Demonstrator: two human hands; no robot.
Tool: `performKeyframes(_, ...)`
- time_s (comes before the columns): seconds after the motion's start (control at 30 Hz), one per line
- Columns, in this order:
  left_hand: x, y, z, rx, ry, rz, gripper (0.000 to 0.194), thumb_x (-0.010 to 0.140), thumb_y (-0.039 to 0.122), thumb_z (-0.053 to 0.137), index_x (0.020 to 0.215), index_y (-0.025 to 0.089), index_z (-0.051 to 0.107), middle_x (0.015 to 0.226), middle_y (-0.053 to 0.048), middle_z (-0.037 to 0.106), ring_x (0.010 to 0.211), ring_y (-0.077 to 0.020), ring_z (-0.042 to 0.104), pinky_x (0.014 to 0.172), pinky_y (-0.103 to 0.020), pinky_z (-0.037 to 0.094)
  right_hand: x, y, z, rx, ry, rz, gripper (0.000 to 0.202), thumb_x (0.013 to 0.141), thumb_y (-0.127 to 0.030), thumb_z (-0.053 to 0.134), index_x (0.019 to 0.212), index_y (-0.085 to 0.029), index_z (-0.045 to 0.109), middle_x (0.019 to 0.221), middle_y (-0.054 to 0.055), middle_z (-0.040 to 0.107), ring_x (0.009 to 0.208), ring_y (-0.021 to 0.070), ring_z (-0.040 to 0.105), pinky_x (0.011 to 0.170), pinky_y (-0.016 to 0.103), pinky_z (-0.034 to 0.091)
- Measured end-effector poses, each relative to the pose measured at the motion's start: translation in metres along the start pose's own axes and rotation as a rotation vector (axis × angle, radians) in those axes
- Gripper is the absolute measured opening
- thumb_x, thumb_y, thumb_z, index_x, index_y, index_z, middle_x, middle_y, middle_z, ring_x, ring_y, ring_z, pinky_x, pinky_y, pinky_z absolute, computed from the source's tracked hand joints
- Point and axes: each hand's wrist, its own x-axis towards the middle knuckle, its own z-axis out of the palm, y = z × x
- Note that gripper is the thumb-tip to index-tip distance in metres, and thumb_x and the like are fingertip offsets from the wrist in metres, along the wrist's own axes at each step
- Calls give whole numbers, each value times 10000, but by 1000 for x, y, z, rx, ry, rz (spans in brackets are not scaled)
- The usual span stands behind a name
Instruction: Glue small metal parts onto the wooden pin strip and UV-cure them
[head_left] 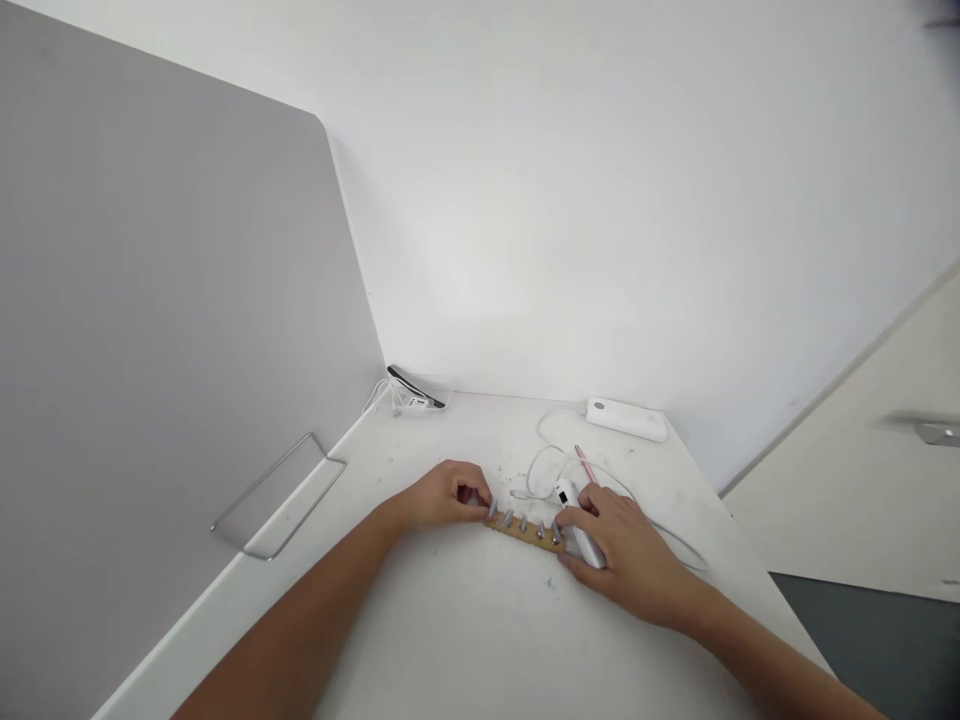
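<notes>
A tan strip (531, 533) lies on the white desk, with several small silver pointed metal pieces (524, 522) standing in a row along it. My left hand (450, 495) has its thumb and fingertips pinched at the strip's left end, beside the leftmost metal piece. My right hand (619, 545) grips the strip's right end between thumb and forefinger, near the rightmost piece. Under the right hand lies a white rod-shaped device (587, 545) with a small dark display; the forefinger crosses over it. A pink pen-like stick (584, 463) lies just behind that hand.
A white power bank (626, 418) lies at the desk's back right, with a white cable (538, 455) looping towards the right hand. In the back left corner is a clear tray (439, 400) with a black strip and white cables. A grey panel (187, 250) with a wire frame (277, 470) borders the left.
</notes>
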Motion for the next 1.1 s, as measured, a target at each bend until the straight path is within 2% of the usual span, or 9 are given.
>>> performKeyframes(0.17,-1,0,-3,-1,-20,5,169,759,326,845,867,200,815,890,-31,708,735,-141,565,639,-245,423,-1,0,1,-9,8,-11,250,923,-415,643,1156,-330,669,1070,58,557,976,251,578,919,445,479)
performKeyframes(0.43,-1,-1,-5,-3,-70,50,370,593,455,966,840,219,824,878,-17,676,751,-141,530,651,-252,404,-1,-1,0,-15,16,-10,222,931,-399,625,1133,-320,673,1063,62,567,967,256,578,904,448,483)
performKeyframes(0.7,1,-2,-2,-18,-63,10,289,688,444,918,837,210,838,899,-33,680,696,-119,499,586,-242,363,-1,-1,-1,-14,20,-14,210,916,-386,652,1110,-309,670,1068,62,574,967,255,579,876,429,483)
performKeyframes(1.1,0,0,-2,3,-60,41,219,714,360,896,865,218,826,915,-28,674,742,-134,527,633,-245,404,-1,-1,0,6,13,-8,205,926,-409,632,1098,-305,672,1062,66,573,951,256,577,878,442,485)
